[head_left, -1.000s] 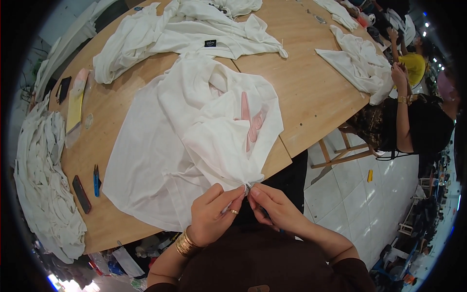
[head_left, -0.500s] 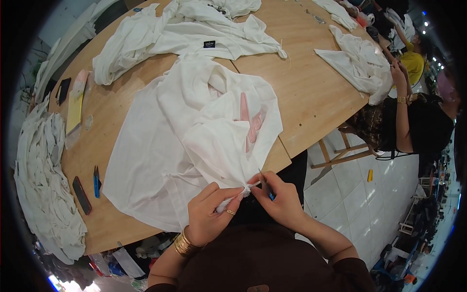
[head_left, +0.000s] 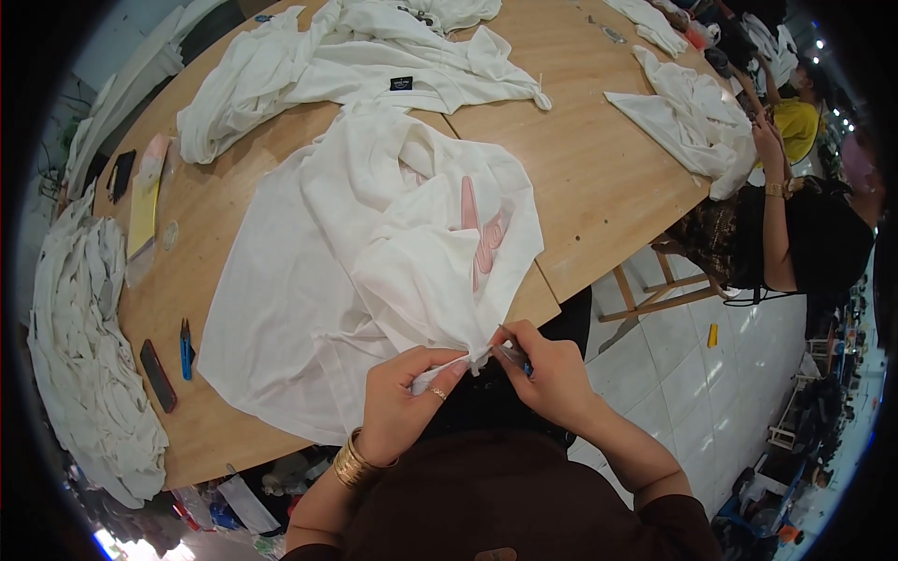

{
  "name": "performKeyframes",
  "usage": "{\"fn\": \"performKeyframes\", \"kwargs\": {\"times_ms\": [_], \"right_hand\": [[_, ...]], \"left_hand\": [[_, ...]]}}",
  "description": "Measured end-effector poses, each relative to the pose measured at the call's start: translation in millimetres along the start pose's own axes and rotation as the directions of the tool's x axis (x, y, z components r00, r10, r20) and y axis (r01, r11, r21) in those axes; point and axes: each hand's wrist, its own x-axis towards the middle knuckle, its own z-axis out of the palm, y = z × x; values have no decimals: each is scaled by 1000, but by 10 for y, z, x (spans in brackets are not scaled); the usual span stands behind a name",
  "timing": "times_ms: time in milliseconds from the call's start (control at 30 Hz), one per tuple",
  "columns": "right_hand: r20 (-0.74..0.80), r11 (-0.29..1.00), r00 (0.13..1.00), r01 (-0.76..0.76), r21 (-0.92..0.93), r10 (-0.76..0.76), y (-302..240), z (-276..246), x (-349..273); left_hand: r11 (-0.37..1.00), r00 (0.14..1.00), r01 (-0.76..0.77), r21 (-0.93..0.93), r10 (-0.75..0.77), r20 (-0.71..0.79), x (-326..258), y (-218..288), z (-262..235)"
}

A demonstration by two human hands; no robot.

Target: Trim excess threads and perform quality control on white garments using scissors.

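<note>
A white shirt (head_left: 281, 290) with a pink appliqué (head_left: 482, 238) lies bunched on the table, one edge drawn over the near rim toward me. My left hand (head_left: 400, 397) is closed, pinching that edge between thumb and fingers. Just right of it, my right hand (head_left: 554, 379) is closed round small thread snips (head_left: 512, 354) with metal blades and a bit of blue showing. Its fingertips are close to the gathered cloth; whether they also grip it is hard to make out.
On the wooden table (head_left: 599, 201) lie blue snips (head_left: 186, 350), a dark phone (head_left: 157, 376) and a yellow pad (head_left: 143, 210). More white garments (head_left: 374, 70) lie at the far side, with a heap (head_left: 79, 355) on the left. A person in black (head_left: 823, 238) sits at the right, beside a wooden stool (head_left: 645, 304).
My right hand has shifted slightly right and the snips have turned, their blades lower. My left hand still pinches the shirt's edge, which has moved a little.
</note>
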Motion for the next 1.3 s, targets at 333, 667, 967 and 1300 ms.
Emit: {"fn": "performKeyframes", "kwargs": {"times_ms": [333,667,967,1300], "right_hand": [[534,719,780,-572,396,326,-471,-344,15],[665,713,689,-618,332,287,-441,-243,-10],[598,742,744,-574,345,297,-455,-213,-29],[569,758,755,-568,320,325,-475,-247,-29]], "left_hand": [[985,990,-117,129,126,-58,-38,24,16],[975,986,-144,169,157,-63,-57,39,41],[963,979,-175,205,192,-69,-50,56,37],[951,974,-198,238,218,-62,-38,59,67]]}}
